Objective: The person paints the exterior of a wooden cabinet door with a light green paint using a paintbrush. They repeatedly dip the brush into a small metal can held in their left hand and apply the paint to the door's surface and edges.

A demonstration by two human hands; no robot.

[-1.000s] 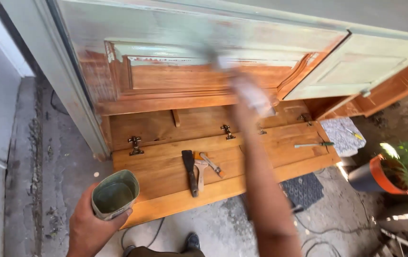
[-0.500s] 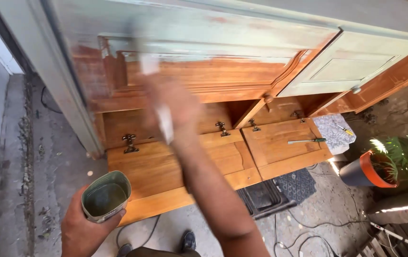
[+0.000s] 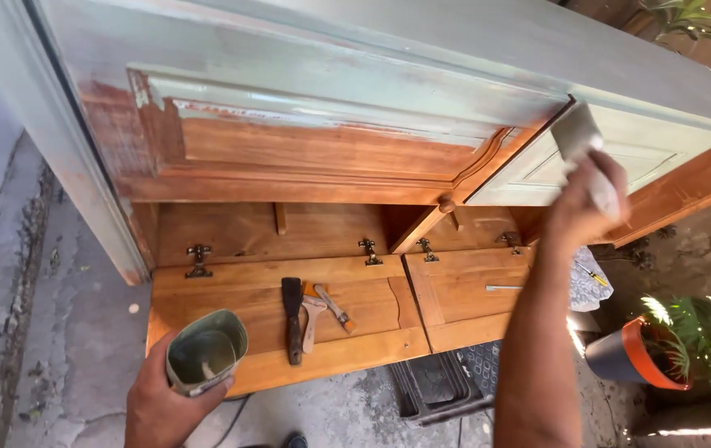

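While the left hand [image 3: 160,406] grips a paint tin [image 3: 204,351], the right hand's [image 3: 583,199] fingers clasp a blurred brush [image 3: 577,133].

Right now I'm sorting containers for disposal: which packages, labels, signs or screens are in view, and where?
Paint container: in the left hand, bottom left; squashed, open-topped, grey-green, pale paint inside.
No labels, signs or screens show.

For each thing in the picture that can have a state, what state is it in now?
Left hand: holds the paint cup.
Paint cup: upright, open, pale paint inside.
Right hand: grips the brush.
Brush: raised at the cabinet.
Upper cabinet door: partly painted, wood bare below.
Lower doors: folded down open, unpainted.
Spare brushes: lying flat.
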